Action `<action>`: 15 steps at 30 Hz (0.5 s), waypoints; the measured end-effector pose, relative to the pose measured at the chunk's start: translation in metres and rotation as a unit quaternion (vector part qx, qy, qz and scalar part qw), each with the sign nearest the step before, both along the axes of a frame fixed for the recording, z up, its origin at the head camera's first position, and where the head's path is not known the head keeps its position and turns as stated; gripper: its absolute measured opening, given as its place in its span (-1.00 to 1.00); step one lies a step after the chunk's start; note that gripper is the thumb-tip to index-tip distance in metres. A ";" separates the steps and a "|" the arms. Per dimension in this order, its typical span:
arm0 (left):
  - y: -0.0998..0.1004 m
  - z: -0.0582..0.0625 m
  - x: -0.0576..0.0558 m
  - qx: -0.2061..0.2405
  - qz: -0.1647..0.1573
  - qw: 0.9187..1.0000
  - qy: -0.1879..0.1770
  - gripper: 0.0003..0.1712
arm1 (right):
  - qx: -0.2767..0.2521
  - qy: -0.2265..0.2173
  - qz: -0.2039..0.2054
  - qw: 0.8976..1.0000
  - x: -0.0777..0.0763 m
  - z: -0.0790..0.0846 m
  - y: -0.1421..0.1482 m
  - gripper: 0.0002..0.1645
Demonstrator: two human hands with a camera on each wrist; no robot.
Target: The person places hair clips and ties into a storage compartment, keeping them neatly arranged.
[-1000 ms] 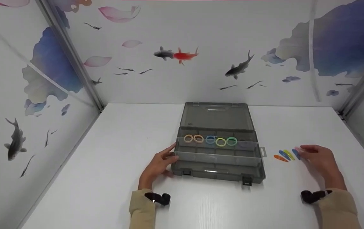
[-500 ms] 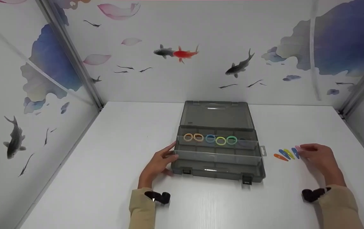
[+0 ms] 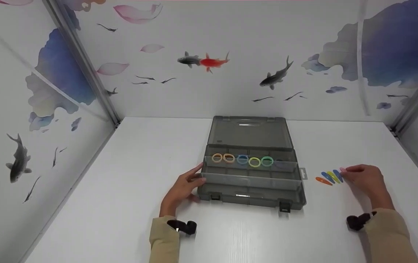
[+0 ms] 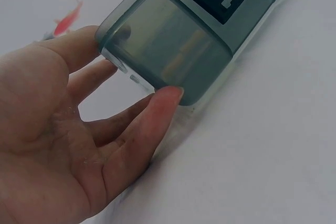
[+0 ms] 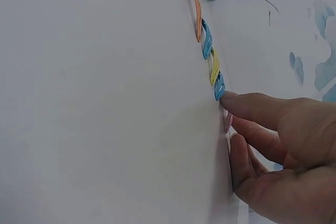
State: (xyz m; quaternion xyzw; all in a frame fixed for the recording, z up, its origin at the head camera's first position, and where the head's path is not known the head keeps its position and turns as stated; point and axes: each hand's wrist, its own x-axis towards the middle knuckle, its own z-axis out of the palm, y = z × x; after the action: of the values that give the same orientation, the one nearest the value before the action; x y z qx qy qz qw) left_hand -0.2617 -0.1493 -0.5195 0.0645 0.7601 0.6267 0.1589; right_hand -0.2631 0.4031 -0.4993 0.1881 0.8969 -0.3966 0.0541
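Note:
A grey see-through compartment box [image 3: 249, 199] lies with its lid [image 3: 251, 132] tipped back. My left hand [image 3: 180, 190] holds its left end, thumb over the rim. In the left wrist view, a fingertip [image 4: 170, 95] touches the box's lower corner. To the right of the box, snap hair clips lie in a fanned row: an orange clip [image 3: 323, 181], a blue clip [image 3: 327, 177], a yellow clip [image 3: 332, 176] and another blue clip [image 3: 338, 175]. My right hand [image 3: 366, 179] touches that second blue clip with its thumb. A pink clip [image 5: 228, 123], partly hidden, lies by its fingers.
Coloured rings like hair ties, among them a yellow ring [image 3: 254, 162] and a green ring [image 3: 267, 161], sit in the box's back row. Clear dividers [image 3: 249, 180] cross the box. The white table [image 3: 150, 146] meets printed walls at the back and left.
My right hand has shifted slightly left, and the second blue clip has moved closer to the yellow one. My left hand stays on the box.

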 end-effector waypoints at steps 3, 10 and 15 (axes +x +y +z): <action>0.000 -0.001 0.000 0.000 0.000 1.000 0.000 -0.24 | 0.005 -0.008 -0.005 1.000 -0.003 0.001 0.000 -0.21; 0.000 -0.002 -0.001 0.000 0.002 1.000 -0.004 -0.25 | 0.026 -0.010 0.002 1.000 -0.004 0.003 0.000 -0.23; 0.001 -0.001 0.000 -0.007 0.007 1.000 -0.003 -0.25 | 0.030 -0.009 0.001 1.000 -0.006 0.004 -0.002 -0.29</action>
State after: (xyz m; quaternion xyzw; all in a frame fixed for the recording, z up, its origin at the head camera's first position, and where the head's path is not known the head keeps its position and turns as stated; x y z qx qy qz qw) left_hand -0.2617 -0.1488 -0.5208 0.0561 0.7645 0.6225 0.1577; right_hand -0.2688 0.4016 -0.4953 0.1920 0.9081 -0.3677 0.0570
